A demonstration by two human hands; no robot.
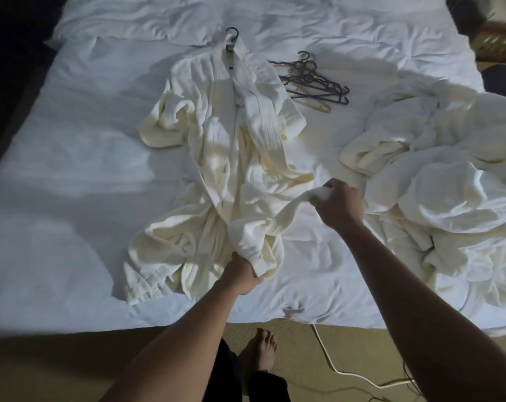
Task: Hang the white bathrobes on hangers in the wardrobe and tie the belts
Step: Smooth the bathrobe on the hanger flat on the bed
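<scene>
While both hands grip bathrobe fabric, left, right, rumpled white bed, hangers, olive carpet

Bed left open; hangers and robe heap crowd right.

2 bare, sleeveless forearms, dark trousers and 1 bare foot show.

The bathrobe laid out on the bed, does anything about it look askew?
Yes. The cream towelling bathrobe is on a dark plastic hanger, but its lower half lies bunched and twisted on the white bed sheet. Its belt is untied: both hands, left and right, grip the cloth strip.
</scene>
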